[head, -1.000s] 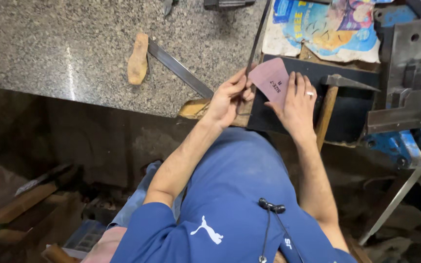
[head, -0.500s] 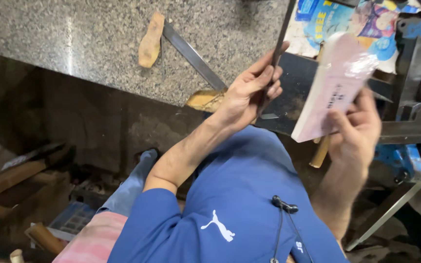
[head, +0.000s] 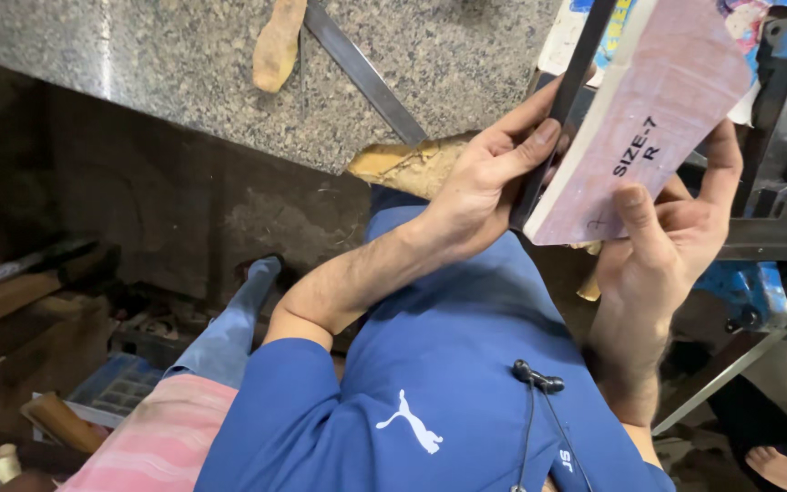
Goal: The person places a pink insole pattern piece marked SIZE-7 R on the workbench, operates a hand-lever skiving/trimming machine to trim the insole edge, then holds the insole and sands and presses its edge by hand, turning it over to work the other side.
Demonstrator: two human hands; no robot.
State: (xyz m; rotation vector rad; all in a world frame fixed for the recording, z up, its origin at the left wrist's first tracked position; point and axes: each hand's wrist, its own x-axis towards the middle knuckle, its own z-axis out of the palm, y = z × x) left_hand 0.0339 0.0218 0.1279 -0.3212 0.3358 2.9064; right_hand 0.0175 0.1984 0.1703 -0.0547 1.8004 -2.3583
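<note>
open granite slab (head: 166, 64) leftward; blue vise (head: 781, 182) crowding right

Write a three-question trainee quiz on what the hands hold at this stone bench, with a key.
1. True or false: the right hand holds the pink card template.
2. Which thing does the left hand grip? A) a dark flat strip B) a hammer C) a cloth
3. Fill in: the wooden-handled blade lies on the speckled ____ slab.

Key: 1 true. 2 A. 3 stone.
</note>
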